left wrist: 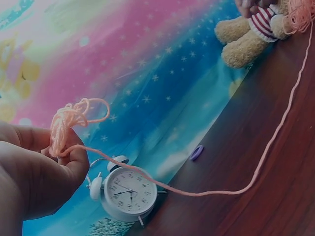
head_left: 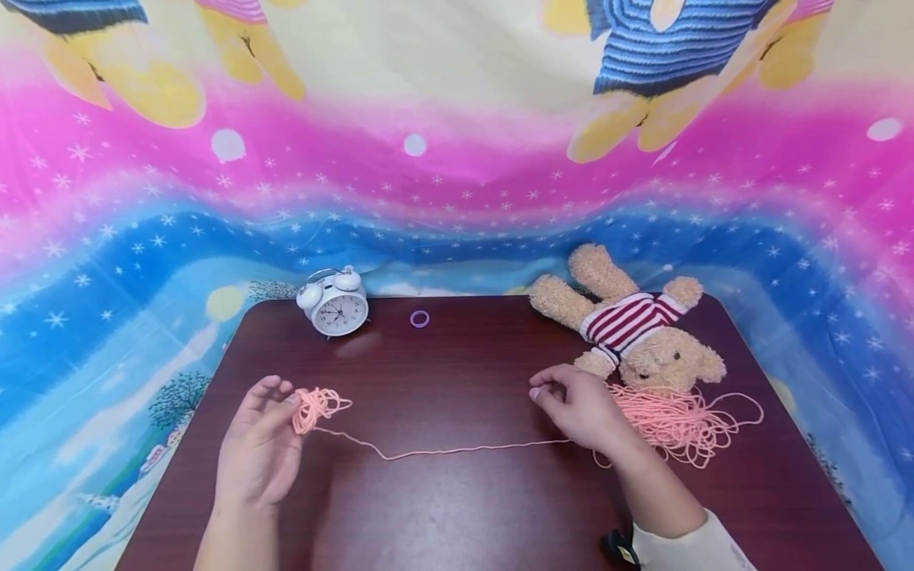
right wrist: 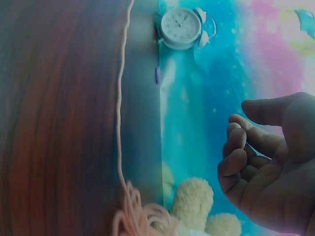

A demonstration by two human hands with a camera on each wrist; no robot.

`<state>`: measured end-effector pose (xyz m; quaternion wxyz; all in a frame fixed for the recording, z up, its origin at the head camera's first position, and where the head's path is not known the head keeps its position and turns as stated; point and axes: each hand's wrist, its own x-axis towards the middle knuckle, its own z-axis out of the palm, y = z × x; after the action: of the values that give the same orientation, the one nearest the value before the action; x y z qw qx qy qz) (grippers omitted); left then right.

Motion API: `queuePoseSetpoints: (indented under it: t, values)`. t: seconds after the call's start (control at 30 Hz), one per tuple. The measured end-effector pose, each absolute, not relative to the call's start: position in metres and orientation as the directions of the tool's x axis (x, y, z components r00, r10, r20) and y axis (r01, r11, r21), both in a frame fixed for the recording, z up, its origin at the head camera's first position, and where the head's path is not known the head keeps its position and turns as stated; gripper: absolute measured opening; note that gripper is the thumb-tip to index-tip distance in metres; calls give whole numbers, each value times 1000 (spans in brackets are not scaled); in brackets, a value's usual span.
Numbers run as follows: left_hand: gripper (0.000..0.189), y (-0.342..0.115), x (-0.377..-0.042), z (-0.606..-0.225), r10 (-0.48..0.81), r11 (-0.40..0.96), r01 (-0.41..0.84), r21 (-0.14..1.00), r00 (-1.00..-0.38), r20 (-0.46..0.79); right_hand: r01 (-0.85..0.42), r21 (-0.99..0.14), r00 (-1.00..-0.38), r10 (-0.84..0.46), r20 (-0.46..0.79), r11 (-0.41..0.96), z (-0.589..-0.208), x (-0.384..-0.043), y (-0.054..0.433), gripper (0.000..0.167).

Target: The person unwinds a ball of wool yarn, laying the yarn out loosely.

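A small looped bundle of pink yarn (head_left: 314, 408) is pinched between the thumb and fingers of my left hand (head_left: 260, 452), raised over the table's left side. From it a single strand (head_left: 464, 450) runs across to a loose pile of the same yarn (head_left: 681, 428) at the right. My right hand (head_left: 581, 412) is held just left of that pile, overlapping its edge in the head view. In the right wrist view, the fingers (right wrist: 235, 140) curl loosely with nothing between them and the thumb, and the strand passes apart from the hand.
A teddy bear (head_left: 635, 321) in a striped shirt lies behind the yarn pile, its head against it. A white alarm clock (head_left: 340, 316) stands at the back left of the dark table (head_left: 457, 515), with a purple ring (head_left: 420, 319) beside it. A printed cloth (head_left: 457, 182) hangs behind.
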<state>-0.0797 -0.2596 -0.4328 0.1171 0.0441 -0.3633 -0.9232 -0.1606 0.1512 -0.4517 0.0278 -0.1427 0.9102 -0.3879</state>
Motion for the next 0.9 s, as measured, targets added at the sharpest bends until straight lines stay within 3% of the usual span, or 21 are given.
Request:
queuePoseSetpoints:
  t: [0.37, 0.9]
  values:
    - [35, -238, -84, -436, -231, -654, 111, 748, -971, -58, -284, -758, -933, -352, 77, 588, -459, -153, 107, 9]
    - [41, -202, -90, -431, -163, -620, 48, 783, -984, -69, -410, -818, -830, -536, 152, 404, -462, -134, 33, 19]
